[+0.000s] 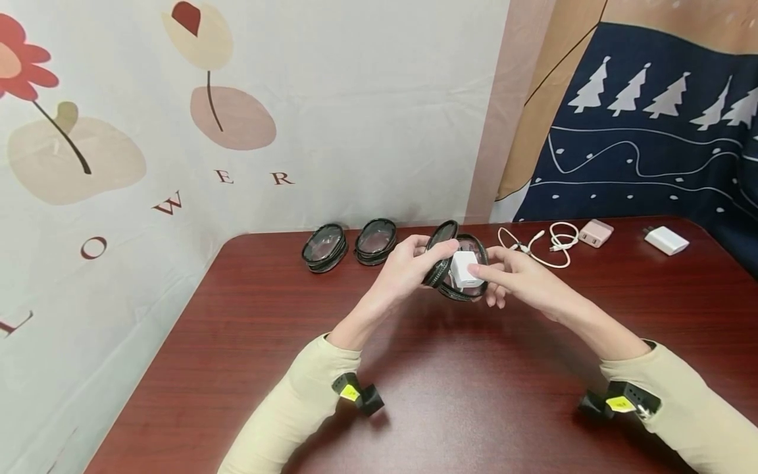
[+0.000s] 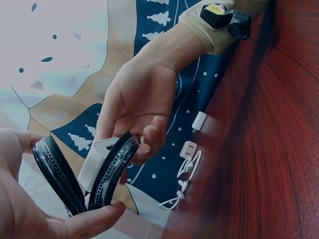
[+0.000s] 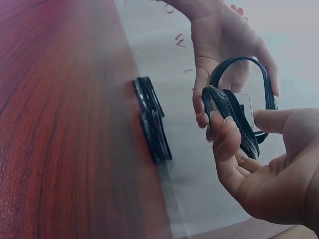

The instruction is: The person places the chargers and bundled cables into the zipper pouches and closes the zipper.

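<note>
A glossy red-brown table (image 1: 237,329), small things strung along its far edge.
Over at the back, left of the middle, two round black-rimmed cases (image 1: 324,247) with clear tops lie side by side. Off to the right a white cable (image 1: 555,248) sprawls in loose loops, a pink charger (image 1: 595,233) just beside it; towards the corner a white charger (image 1: 666,240) lies apart, prongs facing the pink one.

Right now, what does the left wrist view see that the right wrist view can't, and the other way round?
Only the left wrist view: the pink rectangular charger, thin white cable, loose white rectangular charger and navy cloth with trees.

Only the right wrist view: two round black cases.

Both: the open round black zippered case, handheld white block, left hand, right hand and red wooden table.
</note>
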Demonstrator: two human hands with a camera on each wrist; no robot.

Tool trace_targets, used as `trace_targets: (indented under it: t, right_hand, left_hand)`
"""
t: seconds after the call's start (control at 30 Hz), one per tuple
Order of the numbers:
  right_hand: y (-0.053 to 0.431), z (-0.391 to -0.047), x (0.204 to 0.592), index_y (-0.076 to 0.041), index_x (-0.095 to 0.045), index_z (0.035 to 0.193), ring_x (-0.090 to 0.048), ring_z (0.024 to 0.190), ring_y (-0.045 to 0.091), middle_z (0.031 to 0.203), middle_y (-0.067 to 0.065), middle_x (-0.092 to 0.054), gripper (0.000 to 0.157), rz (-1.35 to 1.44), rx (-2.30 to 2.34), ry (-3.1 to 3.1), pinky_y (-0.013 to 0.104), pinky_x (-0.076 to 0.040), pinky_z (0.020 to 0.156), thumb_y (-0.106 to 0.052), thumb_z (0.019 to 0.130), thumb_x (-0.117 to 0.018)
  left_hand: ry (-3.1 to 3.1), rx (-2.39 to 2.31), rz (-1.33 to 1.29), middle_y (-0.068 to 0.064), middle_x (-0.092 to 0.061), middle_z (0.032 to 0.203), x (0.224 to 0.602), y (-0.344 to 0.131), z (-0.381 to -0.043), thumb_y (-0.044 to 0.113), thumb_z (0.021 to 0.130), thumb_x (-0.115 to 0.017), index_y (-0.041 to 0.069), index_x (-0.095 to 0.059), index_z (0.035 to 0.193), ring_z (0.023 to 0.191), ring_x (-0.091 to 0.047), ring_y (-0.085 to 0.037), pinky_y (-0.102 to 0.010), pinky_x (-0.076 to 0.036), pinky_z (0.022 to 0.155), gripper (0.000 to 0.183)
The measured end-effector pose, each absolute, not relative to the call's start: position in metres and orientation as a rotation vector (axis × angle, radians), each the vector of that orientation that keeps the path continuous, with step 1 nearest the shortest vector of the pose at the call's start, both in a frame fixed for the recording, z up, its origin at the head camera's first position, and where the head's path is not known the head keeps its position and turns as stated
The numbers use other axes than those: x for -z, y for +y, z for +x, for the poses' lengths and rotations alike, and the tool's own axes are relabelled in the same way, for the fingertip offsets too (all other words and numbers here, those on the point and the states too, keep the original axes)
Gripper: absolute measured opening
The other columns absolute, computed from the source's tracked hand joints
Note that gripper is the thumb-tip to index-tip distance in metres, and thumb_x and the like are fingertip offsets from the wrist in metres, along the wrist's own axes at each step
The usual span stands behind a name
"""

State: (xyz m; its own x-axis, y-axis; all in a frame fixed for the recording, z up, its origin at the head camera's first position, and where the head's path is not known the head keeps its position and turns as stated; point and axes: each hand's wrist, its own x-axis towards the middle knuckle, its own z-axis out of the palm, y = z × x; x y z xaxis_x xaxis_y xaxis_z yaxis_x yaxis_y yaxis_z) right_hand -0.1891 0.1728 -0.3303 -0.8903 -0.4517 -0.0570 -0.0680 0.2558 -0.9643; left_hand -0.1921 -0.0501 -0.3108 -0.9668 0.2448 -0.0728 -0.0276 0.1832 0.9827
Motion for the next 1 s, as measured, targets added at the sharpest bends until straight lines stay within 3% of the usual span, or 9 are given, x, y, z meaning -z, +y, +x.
trace_targets:
  t: [0.17, 0.67, 1.0]
  right_hand:
    - [0.1724, -0.1889, 0.3319, 0.012, -0.042, 0.122, -0.064, 0.062, 0.016, 0.083, 0.013, -0.07, 0.037, -0.455, 1.737, 2.119, 0.025, -0.052, 0.056, -0.016, 0.103, -0.057]
    - [0.1684, -0.1891, 0.3368, 0.012, -0.044, 0.121, -0.064, 0.062, 0.016, 0.084, 0.011, -0.067, 0.036, -0.415, 1.842, 2.05, 0.024, -0.054, 0.059, -0.017, 0.104, -0.057]
    - [0.1655, -0.1869, 0.3361, 0.011, -0.043, 0.125, -0.063, 0.063, 0.017, 0.09, 0.011, -0.066, 0.037, -0.413, 1.887, 2.017, 0.025, -0.055, 0.06, -0.017, 0.105, -0.055]
  left_hand:
    - [2.251, -1.847, 0.221, -0.01, -0.071, 0.103, 0.3115, -0.0494, -0.1906, 0.045, 0.09, -0.071, 0.002, -0.056, 0.128, 0.088, -0.068, -0.016, -0.031, -0.058, 0.075, 0.06]
    - [2.407, -1.653, 0.265, -0.005, -0.067, 0.11, 0.3139, -0.0478, -0.1896, 0.051, 0.087, -0.072, 0.006, -0.056, 0.128, 0.098, -0.062, -0.016, -0.03, -0.052, 0.081, 0.063]
    - [2.491, -1.552, 0.273, -0.003, -0.064, 0.111, 0.3144, -0.046, -0.1902, 0.055, 0.084, -0.074, 0.008, -0.057, 0.125, 0.104, -0.059, -0.017, -0.033, -0.05, 0.087, 0.065]
